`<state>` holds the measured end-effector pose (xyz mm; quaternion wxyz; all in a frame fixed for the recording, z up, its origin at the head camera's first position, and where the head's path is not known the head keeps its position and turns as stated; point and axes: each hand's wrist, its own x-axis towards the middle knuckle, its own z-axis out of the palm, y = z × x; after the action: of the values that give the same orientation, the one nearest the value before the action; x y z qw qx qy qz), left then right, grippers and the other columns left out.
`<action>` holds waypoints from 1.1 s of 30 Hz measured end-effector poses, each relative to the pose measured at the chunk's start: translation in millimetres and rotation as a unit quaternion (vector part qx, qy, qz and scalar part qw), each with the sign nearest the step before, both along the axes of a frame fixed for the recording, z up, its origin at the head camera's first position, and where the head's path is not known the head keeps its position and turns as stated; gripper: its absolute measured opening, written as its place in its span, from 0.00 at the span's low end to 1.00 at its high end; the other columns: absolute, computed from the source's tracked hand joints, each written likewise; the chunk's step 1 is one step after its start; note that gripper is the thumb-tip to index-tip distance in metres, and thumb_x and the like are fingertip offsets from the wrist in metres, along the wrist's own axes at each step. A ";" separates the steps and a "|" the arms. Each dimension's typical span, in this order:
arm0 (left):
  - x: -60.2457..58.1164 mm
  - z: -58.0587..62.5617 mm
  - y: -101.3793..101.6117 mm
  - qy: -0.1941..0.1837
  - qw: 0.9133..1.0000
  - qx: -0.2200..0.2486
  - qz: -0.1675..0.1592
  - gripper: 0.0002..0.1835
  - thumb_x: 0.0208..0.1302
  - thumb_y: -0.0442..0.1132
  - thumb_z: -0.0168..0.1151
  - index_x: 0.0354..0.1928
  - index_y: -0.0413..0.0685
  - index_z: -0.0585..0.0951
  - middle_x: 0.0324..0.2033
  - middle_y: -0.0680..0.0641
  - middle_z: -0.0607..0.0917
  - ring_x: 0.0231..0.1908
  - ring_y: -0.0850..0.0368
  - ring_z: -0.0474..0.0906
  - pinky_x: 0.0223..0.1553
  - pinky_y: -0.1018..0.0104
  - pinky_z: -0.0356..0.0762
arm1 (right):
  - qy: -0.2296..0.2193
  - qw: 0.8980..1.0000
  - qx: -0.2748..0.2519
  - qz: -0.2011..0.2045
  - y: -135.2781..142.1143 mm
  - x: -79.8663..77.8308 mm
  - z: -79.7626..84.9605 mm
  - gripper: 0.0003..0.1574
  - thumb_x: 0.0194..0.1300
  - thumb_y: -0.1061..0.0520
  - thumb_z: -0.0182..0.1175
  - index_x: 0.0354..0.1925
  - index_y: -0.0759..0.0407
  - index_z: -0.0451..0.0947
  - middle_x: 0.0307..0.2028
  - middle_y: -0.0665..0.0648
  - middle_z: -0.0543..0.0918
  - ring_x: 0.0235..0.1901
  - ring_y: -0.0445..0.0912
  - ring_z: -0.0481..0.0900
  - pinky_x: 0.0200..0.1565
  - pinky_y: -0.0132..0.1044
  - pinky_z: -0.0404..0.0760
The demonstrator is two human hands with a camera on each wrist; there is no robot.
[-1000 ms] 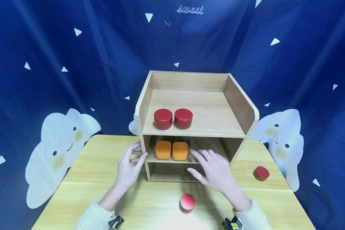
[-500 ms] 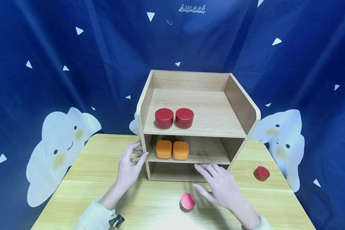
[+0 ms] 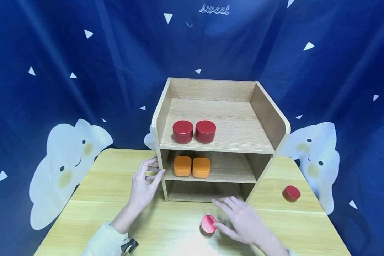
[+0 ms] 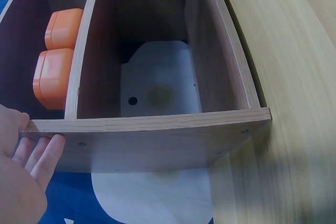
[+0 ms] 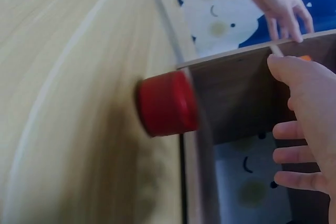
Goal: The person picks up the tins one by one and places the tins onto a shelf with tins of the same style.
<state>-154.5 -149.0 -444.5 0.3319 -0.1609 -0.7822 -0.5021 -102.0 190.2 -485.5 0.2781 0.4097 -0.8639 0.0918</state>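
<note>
My left hand [image 3: 144, 186] grips the left side panel of a small wooden shelf [image 3: 217, 145]. Its thumb lies at the panel's front edge while the fingers [image 4: 46, 163] touch the outer face. Over the table in front of the shelf, my right hand [image 3: 243, 222] is spread, holding nothing. Close by its thumb, a round red tin [image 3: 208, 225] stands on the table; in the right wrist view the red tin [image 5: 167, 103] is apart from the fingers. Two orange rounded-square tins [image 3: 182, 166] sit side by side on the middle level, at the left.
Two round red tins [image 3: 183, 132] stand on the shelf's top level, front left. Another red tin [image 3: 291, 193] rests on the table [image 3: 92, 213] to the right of the shelf. A blue curtain [image 3: 131, 53] with clouds and triangles hangs behind.
My right hand has drawn back from the middle level, beside the orange tins, down and toward me to the red tin on the table. The left hand keeps its place on the panel.
</note>
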 end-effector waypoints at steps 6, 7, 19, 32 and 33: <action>0.4 0.4 -0.1 -0.004 1.000 0.000 0.000 0.23 0.63 0.23 0.72 0.59 0.34 0.80 0.45 0.39 0.86 0.41 0.65 0.83 0.36 0.74 0.93 | -0.015 1.000 0.027 -0.004 0.2 -0.3 -17.5 0.40 0.61 0.30 0.70 0.62 0.51 0.83 0.51 0.45 0.87 0.44 0.40 0.83 0.44 0.32 0.89; 0.5 0.3 -0.1 -0.006 1.000 0.000 0.001 0.23 0.63 0.23 0.72 0.59 0.34 0.80 0.45 0.39 0.86 0.41 0.65 0.83 0.36 0.74 0.93 | -0.016 0.999 0.030 -0.004 0.1 -0.6 -20.2 0.40 0.61 0.29 0.70 0.62 0.51 0.83 0.50 0.45 0.87 0.44 0.40 0.83 0.43 0.32 0.89; 1.8 0.4 0.4 -0.007 1.000 0.001 0.001 0.22 0.63 0.23 0.71 0.59 0.34 0.80 0.46 0.39 0.86 0.42 0.66 0.82 0.35 0.73 0.93 | -0.057 0.996 0.070 -0.001 -1.2 -6.4 -43.3 0.44 0.59 0.22 0.68 0.61 0.48 0.82 0.47 0.42 0.86 0.45 0.39 0.84 0.43 0.31 0.90; 1.8 0.4 0.7 -0.006 1.000 0.002 0.002 0.22 0.63 0.23 0.71 0.59 0.34 0.80 0.45 0.39 0.86 0.41 0.65 0.83 0.36 0.77 0.92 | -0.057 0.995 0.087 0.002 -5.0 -12.0 -56.4 0.43 0.56 0.19 0.69 0.56 0.47 0.84 0.42 0.42 0.86 0.45 0.42 0.86 0.48 0.37 0.93; 1.7 0.3 0.7 -0.005 1.000 0.003 0.002 0.22 0.63 0.23 0.71 0.59 0.34 0.80 0.45 0.39 0.86 0.41 0.65 0.83 0.36 0.77 0.92 | -0.059 0.995 0.086 0.002 -5.4 -12.4 -57.1 0.43 0.56 0.19 0.69 0.55 0.47 0.84 0.41 0.42 0.85 0.44 0.42 0.86 0.47 0.37 0.93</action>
<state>-152.7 -148.3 -444.1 0.3290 -0.1557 -0.7827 -0.5049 -114.4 184.8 -542.5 0.1904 0.4276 -0.8827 0.0415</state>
